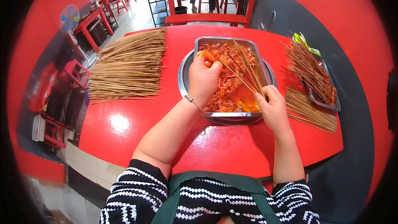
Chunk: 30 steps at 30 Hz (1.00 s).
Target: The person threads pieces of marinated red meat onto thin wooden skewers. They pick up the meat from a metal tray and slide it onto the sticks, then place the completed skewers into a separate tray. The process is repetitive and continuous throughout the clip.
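My right hand (273, 107) grips several thin bamboo skewers (248, 65) by their lower ends, fanned out and slanting up over the tray. My left hand (203, 76) is curled above the tray's left side, its fingertips coated in orange-red sauce. One skewer's tip reaches close to the left thumb; whether meat is pinched inside the fingers is hidden. Below both hands, sliced meat in red marinade (222, 95) fills a rectangular stainless steel tray (228, 114). Red oily liquid (247, 98) pools in its near right corner. The tray rests on a round metal basin (183, 73).
A wide pile of bamboo skewers (130, 65) covers the left of the red table (130, 133). On the right, more bare skewers (311, 112) lie by a metal tray (335, 107) of loaded skewers (311, 68). A red bench (205, 18) stands beyond the table.
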Motion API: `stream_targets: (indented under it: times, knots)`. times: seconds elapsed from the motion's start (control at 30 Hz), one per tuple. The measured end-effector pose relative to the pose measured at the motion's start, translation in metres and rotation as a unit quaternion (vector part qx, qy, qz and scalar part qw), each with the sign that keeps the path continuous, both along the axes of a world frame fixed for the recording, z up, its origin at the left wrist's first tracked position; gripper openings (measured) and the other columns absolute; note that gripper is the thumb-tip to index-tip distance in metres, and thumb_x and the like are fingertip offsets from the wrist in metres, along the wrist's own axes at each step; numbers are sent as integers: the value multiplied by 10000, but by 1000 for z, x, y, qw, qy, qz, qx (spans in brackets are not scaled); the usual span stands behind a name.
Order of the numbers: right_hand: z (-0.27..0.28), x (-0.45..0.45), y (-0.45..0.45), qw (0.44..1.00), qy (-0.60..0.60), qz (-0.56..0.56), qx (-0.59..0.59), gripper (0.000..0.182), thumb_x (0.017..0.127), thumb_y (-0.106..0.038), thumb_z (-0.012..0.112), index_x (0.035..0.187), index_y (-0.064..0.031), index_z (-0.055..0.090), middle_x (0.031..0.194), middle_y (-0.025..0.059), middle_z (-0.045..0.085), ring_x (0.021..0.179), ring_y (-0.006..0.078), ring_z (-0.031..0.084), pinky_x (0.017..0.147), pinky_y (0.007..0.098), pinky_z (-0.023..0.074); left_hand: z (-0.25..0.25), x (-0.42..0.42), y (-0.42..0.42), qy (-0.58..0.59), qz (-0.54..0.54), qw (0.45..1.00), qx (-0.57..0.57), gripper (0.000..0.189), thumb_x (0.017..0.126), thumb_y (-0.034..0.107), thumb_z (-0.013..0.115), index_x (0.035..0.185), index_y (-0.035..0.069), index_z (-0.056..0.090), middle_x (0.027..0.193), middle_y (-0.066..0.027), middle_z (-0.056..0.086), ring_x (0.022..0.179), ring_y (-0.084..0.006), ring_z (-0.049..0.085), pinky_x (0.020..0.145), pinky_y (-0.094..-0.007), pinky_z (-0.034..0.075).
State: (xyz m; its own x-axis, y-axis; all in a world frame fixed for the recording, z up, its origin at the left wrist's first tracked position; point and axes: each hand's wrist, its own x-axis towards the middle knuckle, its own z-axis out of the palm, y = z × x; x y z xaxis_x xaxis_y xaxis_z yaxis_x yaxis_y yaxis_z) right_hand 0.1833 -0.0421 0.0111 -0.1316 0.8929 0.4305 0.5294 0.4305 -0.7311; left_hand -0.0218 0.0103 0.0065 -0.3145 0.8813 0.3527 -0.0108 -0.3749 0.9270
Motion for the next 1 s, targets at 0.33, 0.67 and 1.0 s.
stream_targets:
  times: [0.33, 0.67, 1.0]
  knots:
    - [5, -11, -4, 999, -5, -33, 41, 167, 860, -78, 603, 791, 43, 511, 819, 163, 515, 748, 319, 522, 691, 366, 432, -4, 16, -7, 68, -63, 996, 6, 167, 839, -13, 543, 1002, -2, 509, 852, -70, 603, 747, -122, 612, 643, -239, 504]
    - [2, 16, 4, 999, 5, 20, -32, 165, 911, -91, 528, 833, 53, 537, 851, 158, 527, 767, 285, 532, 720, 347, 435, 8, 11, -12, 10, -239, 969, -60, 286, 886, 57, 575, 1156, -20, 523, 1078, -116, 601, 920, -141, 610, 803, -257, 491]
    - [-1, 20, 8, 995, 40, 36, -81, 183, 911, -114, 547, 819, 45, 550, 808, 119, 504, 725, 208, 504, 680, 311, 421, 10, -2, -7, -178, -277, 933, -146, 157, 907, 38, 524, 1055, -6, 552, 1003, -108, 626, 874, -201, 637, 781, -313, 532]
